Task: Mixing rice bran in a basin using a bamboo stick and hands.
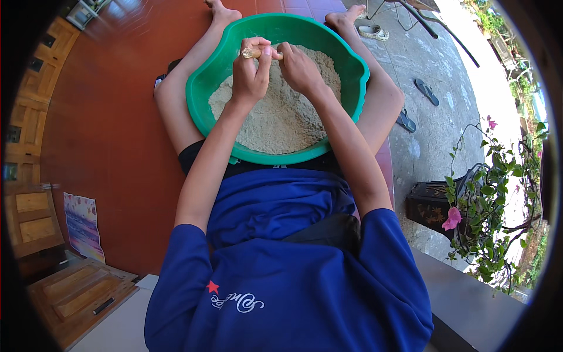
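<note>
A wide green plastic basin (201, 111) rests between my legs, holding a heap of pale, coarse powder (275, 126). Over its far half, both hands come together on a short tan stick-like piece (251, 53) with a rough, pale end. My left hand (251, 76) pinches the piece between thumb and fingers, its rough end sticking out to the left. Fingers of my right hand (300, 70) are curled around the other end, which they mostly hide. Neither hand touches the powder.
My bare legs (176, 108) flank the basin on a red floor (111, 117). To the right, dark flip-flops (426, 92) and a pale clog (373, 32) lie on grey concrete. A dark planter (431, 202) with pink flowers stands nearby. Wooden panels (76, 293) are at the left.
</note>
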A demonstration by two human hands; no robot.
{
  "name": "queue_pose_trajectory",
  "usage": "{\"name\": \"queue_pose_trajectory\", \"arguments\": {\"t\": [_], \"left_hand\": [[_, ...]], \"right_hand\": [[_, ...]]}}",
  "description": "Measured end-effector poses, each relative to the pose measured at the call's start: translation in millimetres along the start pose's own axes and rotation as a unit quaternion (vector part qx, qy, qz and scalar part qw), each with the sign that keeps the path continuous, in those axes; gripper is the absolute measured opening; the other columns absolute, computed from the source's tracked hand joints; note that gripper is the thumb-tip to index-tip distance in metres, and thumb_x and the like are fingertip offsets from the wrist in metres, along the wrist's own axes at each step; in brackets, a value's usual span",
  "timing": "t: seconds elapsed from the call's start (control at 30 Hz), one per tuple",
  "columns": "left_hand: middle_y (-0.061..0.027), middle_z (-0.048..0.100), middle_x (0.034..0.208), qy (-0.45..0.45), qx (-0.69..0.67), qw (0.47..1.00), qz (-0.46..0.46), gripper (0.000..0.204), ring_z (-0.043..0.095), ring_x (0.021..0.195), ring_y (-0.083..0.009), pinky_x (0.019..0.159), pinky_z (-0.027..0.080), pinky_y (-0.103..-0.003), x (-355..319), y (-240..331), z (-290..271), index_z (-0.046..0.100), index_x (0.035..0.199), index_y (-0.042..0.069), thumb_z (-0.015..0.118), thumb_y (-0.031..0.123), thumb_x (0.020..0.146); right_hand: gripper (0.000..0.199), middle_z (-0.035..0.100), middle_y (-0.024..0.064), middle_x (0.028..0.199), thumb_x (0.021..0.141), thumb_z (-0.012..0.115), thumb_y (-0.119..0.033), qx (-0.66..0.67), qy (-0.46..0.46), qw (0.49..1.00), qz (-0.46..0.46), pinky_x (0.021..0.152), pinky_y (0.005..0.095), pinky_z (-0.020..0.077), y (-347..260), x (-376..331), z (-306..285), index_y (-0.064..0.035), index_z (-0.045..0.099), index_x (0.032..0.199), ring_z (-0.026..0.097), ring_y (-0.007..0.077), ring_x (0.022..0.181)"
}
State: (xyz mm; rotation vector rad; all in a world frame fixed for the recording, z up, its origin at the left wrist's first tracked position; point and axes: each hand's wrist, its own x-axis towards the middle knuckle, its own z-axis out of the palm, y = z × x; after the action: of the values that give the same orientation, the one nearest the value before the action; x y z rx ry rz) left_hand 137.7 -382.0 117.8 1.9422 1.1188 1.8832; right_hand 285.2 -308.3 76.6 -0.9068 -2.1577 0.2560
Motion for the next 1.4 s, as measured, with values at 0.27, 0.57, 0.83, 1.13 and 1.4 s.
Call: {"name": "queue_pose_trajectory", "arguments": {"t": [0.27, 0.57, 0.83, 1.13, 1.4], "left_hand": [[-0.0121, 0.07, 0.103, -0.026, 0.056, 0.998, -0.013, 0.033, 0.069, 0.098, -0.0258, 0.09, 0.055, -0.04, 0.1, 7.1, 2.2, 0.05, 0.13, 0.0, 0.062, 0.017, 0.104], [-0.0167, 0.069, 0.119, -0.072, 0.117, 0.988, -0.066, 0.049, 0.068, 0.109, -0.0305, 0.098, 0.054, -0.044, -3.7, -0.1, 7.3, 0.048, 0.142, 0.002, 0.066, 0.023, 0.101], [-0.0211, 0.069, 0.129, -0.119, 0.078, 0.985, -0.095, 0.04, 0.069, 0.119, -0.0342, 0.101, 0.054, -0.043, -6.6, -6.4, 9.5, 0.058, 0.137, -0.001, 0.059, 0.023, 0.106], [-0.0225, 0.071, 0.124, -0.122, 0.063, 0.983, -0.124, 0.041, 0.071, 0.115, -0.0345, 0.099, 0.055, -0.042, -7.1, -13.9, 13.2, 0.058, 0.137, -0.003, 0.058, 0.025, 0.107], [-0.0208, 0.075, 0.116, -0.053, -0.027, 0.974, -0.217, 0.039, 0.073, 0.111, -0.026, 0.096, 0.056, -0.039, -6.8, -38.9, 0.1, 0.057, 0.136, -0.005, 0.054, 0.025, 0.11]], "right_hand": [[0.021, 0.067, 0.0271, 0.087, 0.105, 0.053, -0.022, 0.04, -0.053, 0.998, 0.021, 0.075, 0.0609, 0.048, 6.6, -0.8, -0.6, -0.0023, 0.048, 0.107, 0.064, 0.0495, 0.086], [0.028, 0.07, 0.0283, 0.089, 0.106, 0.053, -0.03, 0.05, -0.045, 0.995, 0.072, 0.075, 0.0615, 0.0491, 16.9, 1.0, -2.3, -0.0025, 0.049, 0.108, 0.066, 0.0507, 0.085], [0.024, 0.073, 0.011, 0.078, 0.104, 0.051, -0.023, 0.28, -0.073, 0.951, 0.111, 0.066, 0.0417, 0.0558, 6.3, -2.2, 2.1, -0.0026, 0.06, 0.112, 0.073, 0.0252, 0.07], [0.029, 0.07, 0.0075, 0.074, 0.107, 0.043, -0.02, 0.355, -0.144, 0.909, 0.164, 0.063, 0.0365, 0.0569, 9.0, -0.3, 6.3, -0.0054, 0.066, 0.118, 0.073, 0.02, 0.068], [0.019, 0.071, 0.0119, 0.088, 0.106, 0.044, -0.009, 0.473, -0.266, 0.825, 0.159, 0.065, 0.0355, 0.0598, -47.3, -7.6, 11.6, 0.0016, 0.056, 0.117, 0.074, 0.0221, 0.07]]}}
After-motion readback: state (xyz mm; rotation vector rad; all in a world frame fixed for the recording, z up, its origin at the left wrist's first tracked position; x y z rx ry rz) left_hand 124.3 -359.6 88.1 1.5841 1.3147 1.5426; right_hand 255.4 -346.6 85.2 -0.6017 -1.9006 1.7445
